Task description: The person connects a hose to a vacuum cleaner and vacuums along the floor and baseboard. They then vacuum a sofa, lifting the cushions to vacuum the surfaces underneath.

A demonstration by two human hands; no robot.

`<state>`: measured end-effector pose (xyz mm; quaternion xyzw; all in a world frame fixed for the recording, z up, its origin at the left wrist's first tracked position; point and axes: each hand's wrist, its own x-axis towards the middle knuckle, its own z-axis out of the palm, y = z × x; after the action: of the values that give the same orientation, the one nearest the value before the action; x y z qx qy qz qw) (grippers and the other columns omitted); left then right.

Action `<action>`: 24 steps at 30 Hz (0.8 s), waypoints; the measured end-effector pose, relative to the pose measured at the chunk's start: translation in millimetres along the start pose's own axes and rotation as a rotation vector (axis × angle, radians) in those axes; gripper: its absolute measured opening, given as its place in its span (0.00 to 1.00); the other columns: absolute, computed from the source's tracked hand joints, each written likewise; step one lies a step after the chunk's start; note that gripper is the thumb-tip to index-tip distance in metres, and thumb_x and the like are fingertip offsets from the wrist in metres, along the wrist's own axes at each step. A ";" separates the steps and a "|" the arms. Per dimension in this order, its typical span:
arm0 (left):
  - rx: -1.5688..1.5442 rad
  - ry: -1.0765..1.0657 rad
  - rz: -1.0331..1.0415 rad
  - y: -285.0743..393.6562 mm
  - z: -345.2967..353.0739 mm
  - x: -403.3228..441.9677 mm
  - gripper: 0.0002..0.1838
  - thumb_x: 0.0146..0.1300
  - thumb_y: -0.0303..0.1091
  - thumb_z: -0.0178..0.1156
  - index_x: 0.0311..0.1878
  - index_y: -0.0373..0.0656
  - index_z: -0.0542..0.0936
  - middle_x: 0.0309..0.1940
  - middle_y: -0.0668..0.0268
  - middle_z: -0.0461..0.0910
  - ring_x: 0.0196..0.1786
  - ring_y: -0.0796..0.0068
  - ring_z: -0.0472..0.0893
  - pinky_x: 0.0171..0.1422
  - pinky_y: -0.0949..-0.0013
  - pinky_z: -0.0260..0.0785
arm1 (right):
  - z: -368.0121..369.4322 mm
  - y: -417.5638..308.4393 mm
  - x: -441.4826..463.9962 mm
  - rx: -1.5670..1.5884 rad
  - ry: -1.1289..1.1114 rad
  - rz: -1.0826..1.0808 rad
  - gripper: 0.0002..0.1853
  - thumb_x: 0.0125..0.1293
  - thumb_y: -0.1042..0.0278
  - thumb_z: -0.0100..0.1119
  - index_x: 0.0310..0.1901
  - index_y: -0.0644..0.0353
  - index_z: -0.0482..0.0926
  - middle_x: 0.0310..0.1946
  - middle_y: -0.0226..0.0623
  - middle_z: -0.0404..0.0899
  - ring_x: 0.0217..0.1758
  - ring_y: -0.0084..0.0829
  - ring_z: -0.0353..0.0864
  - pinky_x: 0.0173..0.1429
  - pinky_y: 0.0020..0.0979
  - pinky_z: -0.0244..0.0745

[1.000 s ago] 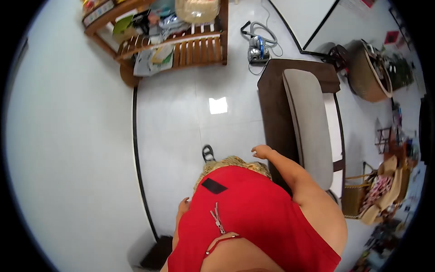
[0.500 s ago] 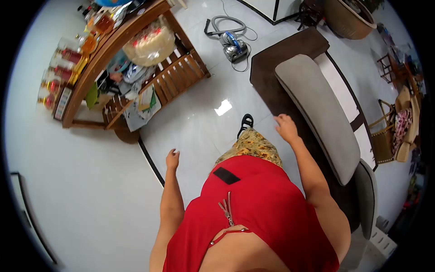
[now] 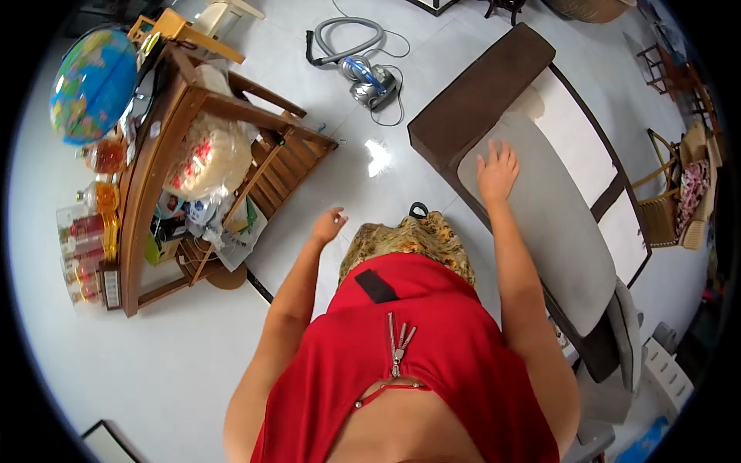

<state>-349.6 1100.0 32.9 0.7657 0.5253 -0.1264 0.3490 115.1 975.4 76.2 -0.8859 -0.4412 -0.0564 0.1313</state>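
Note:
My right hand (image 3: 498, 174) is over the near part of the long grey cushion (image 3: 544, 231), fingers spread and holding nothing; whether it touches the cushion is unclear. The cushion lies on a dark brown sofa base (image 3: 482, 96). My left hand (image 3: 329, 225) hangs in the air over the floor, left of the patterned trousers (image 3: 409, 243), its fingers loosely curled but apart, with nothing in them. A wooden shelf unit (image 3: 158, 170) stands to its left, not touched.
A vacuum cleaner (image 3: 370, 86) with its hose lies on the floor ahead. On the shelf are a globe (image 3: 94, 85), bottles and a wrapped bundle (image 3: 208, 158). A woven chair (image 3: 656, 212) stands at the right, and a wooden stool (image 3: 185, 32) at the upper left.
The view has turned and moved forward, bringing the shelf and globe further into sight. My right hand has come over the cushion. My left hand has swung forward and inward.

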 end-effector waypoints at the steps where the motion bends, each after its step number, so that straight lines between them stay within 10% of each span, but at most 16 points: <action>1: 0.039 -0.015 0.000 10.7 -18.2 22.3 0.25 0.65 0.49 0.62 0.60 0.45 0.79 0.44 0.54 0.85 0.49 0.52 0.82 0.55 0.55 0.74 | 1.6 -3.8 5.7 -0.014 -0.005 0.007 0.28 0.63 0.54 0.65 0.64 0.50 0.74 0.67 0.41 0.67 0.70 0.46 0.63 0.74 0.51 0.56; 10: 0.418 -0.092 0.179 46.6 -98.3 293.9 0.22 0.61 0.43 0.65 0.58 0.46 0.80 0.51 0.55 0.82 0.55 0.52 0.79 0.60 0.54 0.72 | 17.9 -5.9 4.5 -0.031 -0.041 0.021 0.24 0.64 0.56 0.60 0.62 0.47 0.77 0.69 0.38 0.68 0.70 0.45 0.66 0.74 0.53 0.57; 24: 0.937 -0.040 0.383 82.5 -44.2 660.9 0.31 0.59 0.44 0.68 0.65 0.50 0.73 0.65 0.65 0.73 0.72 0.63 0.65 0.75 0.51 0.57 | -5.7 40.7 -15.8 -0.208 -0.220 0.040 0.26 0.76 0.46 0.38 0.60 0.56 0.77 0.70 0.53 0.64 0.72 0.57 0.60 0.72 0.62 0.55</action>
<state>-8.6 1586.0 -272.1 0.9201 0.2556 -0.2969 -0.0055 138.0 938.2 70.8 -0.9041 -0.4272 -0.0019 -0.0090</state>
